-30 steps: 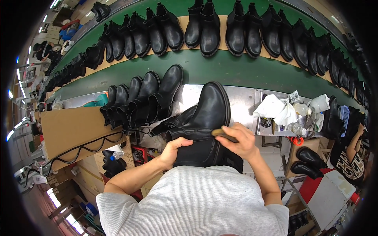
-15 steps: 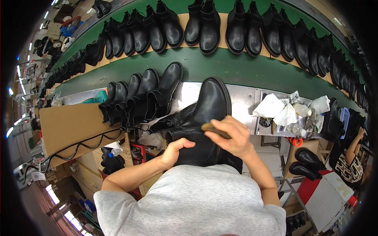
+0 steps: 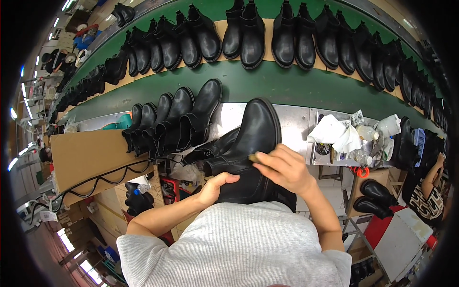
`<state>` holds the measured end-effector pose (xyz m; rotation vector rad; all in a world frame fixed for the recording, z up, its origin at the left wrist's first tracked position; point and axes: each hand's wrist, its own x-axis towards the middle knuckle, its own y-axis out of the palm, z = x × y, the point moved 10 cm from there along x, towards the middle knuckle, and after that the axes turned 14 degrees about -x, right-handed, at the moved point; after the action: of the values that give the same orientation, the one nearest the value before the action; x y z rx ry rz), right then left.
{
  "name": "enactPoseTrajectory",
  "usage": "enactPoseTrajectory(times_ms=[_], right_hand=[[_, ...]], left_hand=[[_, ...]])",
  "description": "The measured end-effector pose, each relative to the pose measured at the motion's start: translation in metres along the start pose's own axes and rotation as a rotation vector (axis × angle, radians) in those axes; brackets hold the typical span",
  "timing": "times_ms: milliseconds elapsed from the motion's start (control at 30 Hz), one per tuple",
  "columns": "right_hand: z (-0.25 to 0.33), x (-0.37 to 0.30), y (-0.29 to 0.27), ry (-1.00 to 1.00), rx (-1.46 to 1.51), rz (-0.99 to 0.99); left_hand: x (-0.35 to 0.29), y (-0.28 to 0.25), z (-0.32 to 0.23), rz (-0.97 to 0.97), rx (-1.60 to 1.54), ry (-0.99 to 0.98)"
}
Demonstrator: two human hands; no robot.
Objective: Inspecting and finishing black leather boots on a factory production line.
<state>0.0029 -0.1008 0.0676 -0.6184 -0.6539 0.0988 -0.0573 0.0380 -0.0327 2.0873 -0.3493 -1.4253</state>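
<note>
Black boot [image 3: 258, 123] held in the left hand [image 3: 214, 189], thumb atop and other fingers hidden, apparently steadied for a tan-tipped tool [image 3: 252, 157] pinched in closed fingers of the right hand [image 3: 287, 168].

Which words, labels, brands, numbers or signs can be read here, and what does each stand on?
Pale lettering on the black boot lying left of the held ankle boot: partly legible, not copied out here.
White label at far left: too small to read.
Round black disc on the metal bench: markings too small to read.
</note>
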Motion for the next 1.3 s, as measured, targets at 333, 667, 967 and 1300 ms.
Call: enactPoseTrajectory(times_ms=[333,667,967,1300], right_hand=[[0.018,-0.014,-0.005,-0.157,-0.142,-0.051],[0.024,-0.028,-0.004,-0.228,-0.255,-0.145],[0.034,-0.015,-0.003,-0.297,-0.214,-0.082],[0.025,-0.025,-0.004,-0.111,-0.226,-0.160]], left_hand=[[-0.002,-0.006,0.005,-0.047,-0.126,0.044],[-0.009,-0.002,0.014,-0.131,-0.228,-0.044],[-0.007,-0.004,0.016,-0.103,-0.188,-0.050],[-0.010,0.000,0.008,-0.134,-0.273,-0.037]])
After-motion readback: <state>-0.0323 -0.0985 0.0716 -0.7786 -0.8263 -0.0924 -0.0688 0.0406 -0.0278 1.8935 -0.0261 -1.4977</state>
